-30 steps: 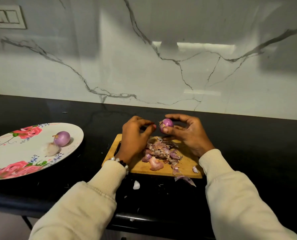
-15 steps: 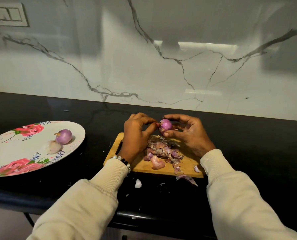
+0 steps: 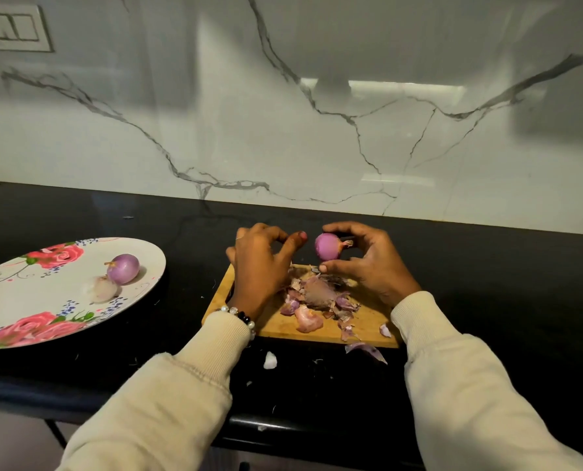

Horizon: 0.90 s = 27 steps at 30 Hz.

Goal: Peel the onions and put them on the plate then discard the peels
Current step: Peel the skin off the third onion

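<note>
Head view: right hand grips purple onion between curled fingers and thumb, above far edge of wooden board. Left hand just beside onion, apart from it, fingers curled, holding nothing. Peels heaped on board. Floral plate at left on black counter carries two peeled onions.

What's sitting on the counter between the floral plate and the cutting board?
Head view: nothing big. Only bare black counter with a few tiny peel specks between the plate and the cutting board.
</note>
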Tool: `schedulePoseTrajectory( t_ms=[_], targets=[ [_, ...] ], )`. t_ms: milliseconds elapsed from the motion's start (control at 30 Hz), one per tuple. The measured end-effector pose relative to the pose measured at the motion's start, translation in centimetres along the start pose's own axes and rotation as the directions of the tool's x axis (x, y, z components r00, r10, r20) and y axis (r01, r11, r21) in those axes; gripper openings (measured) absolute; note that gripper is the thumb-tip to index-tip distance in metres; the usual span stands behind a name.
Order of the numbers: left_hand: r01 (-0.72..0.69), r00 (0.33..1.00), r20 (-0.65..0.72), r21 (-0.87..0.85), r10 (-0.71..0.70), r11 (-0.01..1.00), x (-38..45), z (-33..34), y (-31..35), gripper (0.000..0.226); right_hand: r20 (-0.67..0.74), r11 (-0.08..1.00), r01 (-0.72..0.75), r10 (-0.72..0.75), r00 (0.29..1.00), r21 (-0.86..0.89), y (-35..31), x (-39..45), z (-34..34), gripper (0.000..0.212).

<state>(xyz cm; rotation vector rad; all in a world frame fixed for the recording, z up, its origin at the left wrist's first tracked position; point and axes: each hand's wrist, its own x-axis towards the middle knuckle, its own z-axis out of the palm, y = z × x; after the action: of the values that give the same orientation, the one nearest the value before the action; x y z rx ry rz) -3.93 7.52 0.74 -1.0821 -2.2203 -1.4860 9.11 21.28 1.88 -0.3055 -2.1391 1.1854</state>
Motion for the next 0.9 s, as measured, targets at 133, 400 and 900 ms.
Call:
schedulePoseTrajectory(
  t_ms=[133,400,900],
  targets=[
    [-0.132,0.991,-0.005,-0.095,0.132,0.987,0.05,-0.03,-0.23,0.013,0.002,1.000,-0.017,0.017,1.000,-0.023,0.01,0.10,0.05,0.057],
    [-0.279,0.957,0.026,-0.200,0.290,0.939,-0.46,0.13,0.31,0.017,0.020,1.000,-0.017,0.017,1.000,-0.013,-0.16,0.03,0.10,0.050],
    [-0.302,0.951,0.039,-0.104,0.308,0.947,-0.77,0.03,0.19,0.015,0.095,0.996,0.046,-0.038,0.995,-0.080,-0.09,-0.15,0.62,0.051]
  ],
)
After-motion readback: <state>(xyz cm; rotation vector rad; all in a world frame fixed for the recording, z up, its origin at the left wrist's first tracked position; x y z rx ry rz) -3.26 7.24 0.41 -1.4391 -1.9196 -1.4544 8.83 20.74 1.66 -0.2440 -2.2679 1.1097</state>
